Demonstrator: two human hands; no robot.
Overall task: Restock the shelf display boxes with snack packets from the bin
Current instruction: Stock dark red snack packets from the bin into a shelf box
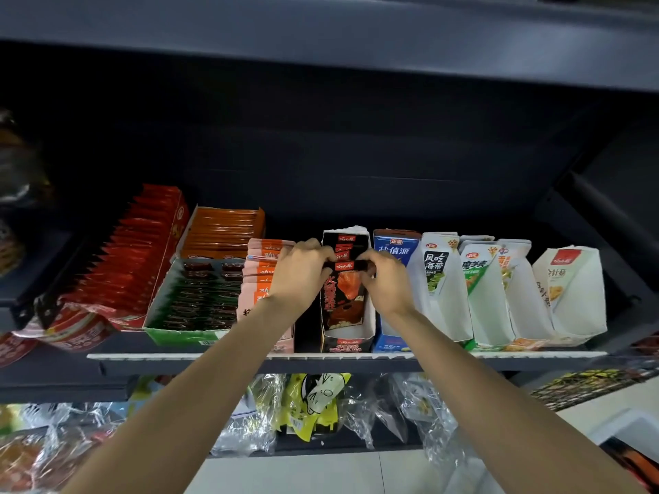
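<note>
A black display box (347, 342) with a white inner rim stands in the middle of the shelf, holding black snack packets (344, 246) with red labels. My left hand (301, 274) and my right hand (387, 279) both pinch the top edge of the front black packet (342, 297), which stands upright in the box. The left hand grips its upper left corner, the right hand its upper right corner. The bin is not in view.
Left of the black box stand a pink packet box (260, 279), a green box (185, 308), an orange box (223, 229) and a red box (142, 251). On its right are a blue box (394, 244) and several white boxes (442, 290). Bagged snacks (317, 404) hang below the shelf edge (214, 356).
</note>
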